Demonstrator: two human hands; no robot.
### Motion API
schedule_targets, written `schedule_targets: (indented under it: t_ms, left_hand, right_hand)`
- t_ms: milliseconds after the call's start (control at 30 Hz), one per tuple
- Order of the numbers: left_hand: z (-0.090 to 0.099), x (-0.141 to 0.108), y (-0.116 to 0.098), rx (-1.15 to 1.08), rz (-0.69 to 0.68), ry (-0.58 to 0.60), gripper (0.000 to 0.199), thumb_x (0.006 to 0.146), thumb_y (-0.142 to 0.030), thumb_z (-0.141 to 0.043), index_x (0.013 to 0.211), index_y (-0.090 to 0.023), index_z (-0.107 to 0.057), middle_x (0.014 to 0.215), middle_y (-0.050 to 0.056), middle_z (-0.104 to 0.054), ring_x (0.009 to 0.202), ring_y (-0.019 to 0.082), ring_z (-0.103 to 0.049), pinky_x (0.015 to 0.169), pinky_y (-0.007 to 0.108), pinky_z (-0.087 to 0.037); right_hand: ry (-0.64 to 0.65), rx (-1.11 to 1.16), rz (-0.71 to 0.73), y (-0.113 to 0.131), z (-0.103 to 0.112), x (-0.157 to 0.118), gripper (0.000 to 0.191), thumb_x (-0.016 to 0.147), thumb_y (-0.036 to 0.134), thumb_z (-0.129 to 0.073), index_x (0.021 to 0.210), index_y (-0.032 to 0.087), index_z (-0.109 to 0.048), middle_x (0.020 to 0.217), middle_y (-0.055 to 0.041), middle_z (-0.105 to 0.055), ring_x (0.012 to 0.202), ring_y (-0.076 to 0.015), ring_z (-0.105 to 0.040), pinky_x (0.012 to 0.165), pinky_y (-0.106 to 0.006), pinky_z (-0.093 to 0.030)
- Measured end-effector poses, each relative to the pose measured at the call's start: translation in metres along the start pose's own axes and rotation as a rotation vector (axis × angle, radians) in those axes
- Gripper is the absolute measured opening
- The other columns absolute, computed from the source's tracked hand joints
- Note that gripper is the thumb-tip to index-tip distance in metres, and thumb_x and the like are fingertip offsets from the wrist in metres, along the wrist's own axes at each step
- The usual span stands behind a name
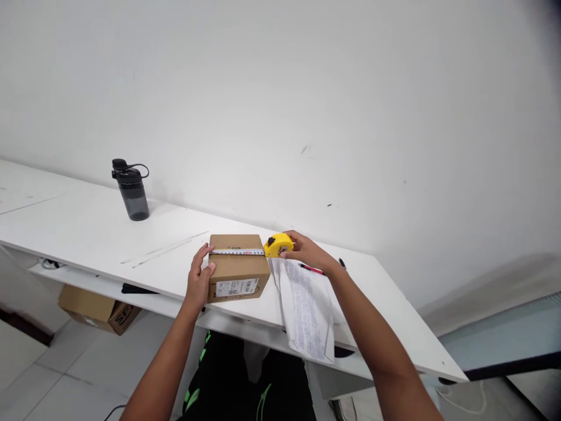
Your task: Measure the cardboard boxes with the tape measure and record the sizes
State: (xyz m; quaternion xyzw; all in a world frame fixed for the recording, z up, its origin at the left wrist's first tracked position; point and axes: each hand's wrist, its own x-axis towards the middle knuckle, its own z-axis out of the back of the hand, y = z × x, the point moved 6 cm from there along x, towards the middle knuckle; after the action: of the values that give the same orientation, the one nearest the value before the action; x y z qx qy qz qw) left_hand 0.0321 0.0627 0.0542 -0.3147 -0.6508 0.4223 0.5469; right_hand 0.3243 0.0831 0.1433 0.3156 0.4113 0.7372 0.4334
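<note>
A brown cardboard box [234, 269] with a white printed label on its near side sits at the front edge of the white desk. My left hand [199, 279] grips its left side, thumb on the top edge and fingertips by the end of the tape. Across the top runs the pulled-out measuring blade [236, 252], marked with numbers. Its yellow tape measure [277, 245] is held in my right hand [307, 251] just off the box's right edge. Whether the left fingers pinch the blade's end cannot be made out.
Handwritten sheets [309, 316] hang over the desk's front edge, with a red and black pen [312, 269] on them. A dark water bottle [134, 196] stands back left. Beneath the desk [79, 204] is another cardboard box [94, 307]. A white wall rises behind.
</note>
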Motion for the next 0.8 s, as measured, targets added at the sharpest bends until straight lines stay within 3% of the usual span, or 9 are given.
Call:
schedule_targets:
  t_ms: [167, 333, 533, 667, 800]
  left_hand:
    - [-0.003, 0.0, 0.006, -0.083, 0.002, -0.024, 0.044, 0.084, -0.037, -0.056, 0.126, -0.023, -0.062, 0.15, 0.007, -0.048, 0.141, 0.028, -0.039, 0.119, 0.044, -0.025]
    - [-0.005, 0.0, 0.01, -0.119, 0.022, -0.045, 0.045, 0.085, -0.04, -0.055, 0.127, -0.025, -0.061, 0.15, 0.005, -0.047, 0.141, 0.029, -0.038, 0.118, 0.043, -0.027]
    - [-0.007, -0.002, 0.005, -0.18, 0.06, -0.079, 0.048, 0.083, -0.044, -0.055, 0.128, -0.025, -0.06, 0.147, 0.005, -0.051, 0.139, 0.031, -0.041, 0.117, 0.044, -0.029]
    - [-0.01, -0.003, 0.003, -0.168, 0.071, -0.06, 0.05, 0.082, -0.045, -0.055, 0.128, -0.024, -0.06, 0.148, 0.005, -0.049, 0.139, 0.031, -0.04, 0.117, 0.043, -0.029]
    - [-0.012, -0.004, 0.005, -0.173, 0.052, -0.059, 0.048, 0.084, -0.045, -0.054, 0.127, -0.024, -0.061, 0.147, 0.005, -0.05, 0.139, 0.03, -0.041, 0.116, 0.043, -0.031]
  right_hand:
    - [-0.034, 0.049, -0.014, -0.016, 0.013, -0.007, 0.048, 0.076, 0.034, -0.074, 0.119, 0.025, -0.056, 0.117, -0.005, -0.064, 0.102, -0.0205, -0.063, 0.088, -0.037, -0.052]
    - [-0.074, -0.023, 0.023, -0.007, 0.01, -0.008, 0.046, 0.078, 0.034, -0.071, 0.12, 0.025, -0.056, 0.115, -0.0047, -0.063, 0.096, -0.0186, -0.061, 0.081, -0.033, -0.051]
    - [-0.152, -0.058, 0.094, 0.0, 0.005, -0.003, 0.046, 0.077, 0.033, -0.07, 0.12, 0.026, -0.056, 0.114, -0.0035, -0.062, 0.092, -0.0176, -0.059, 0.082, -0.034, -0.049]
    - [-0.12, -0.068, 0.118, 0.006, -0.007, 0.001, 0.048, 0.078, 0.037, -0.071, 0.122, 0.025, -0.056, 0.115, -0.0038, -0.063, 0.091, -0.017, -0.057, 0.082, -0.034, -0.048]
    - [-0.08, -0.183, 0.166, 0.031, -0.032, 0.008, 0.046, 0.081, 0.042, -0.068, 0.122, 0.025, -0.057, 0.113, -0.0032, -0.064, 0.088, -0.0165, -0.055, 0.077, -0.031, -0.045]
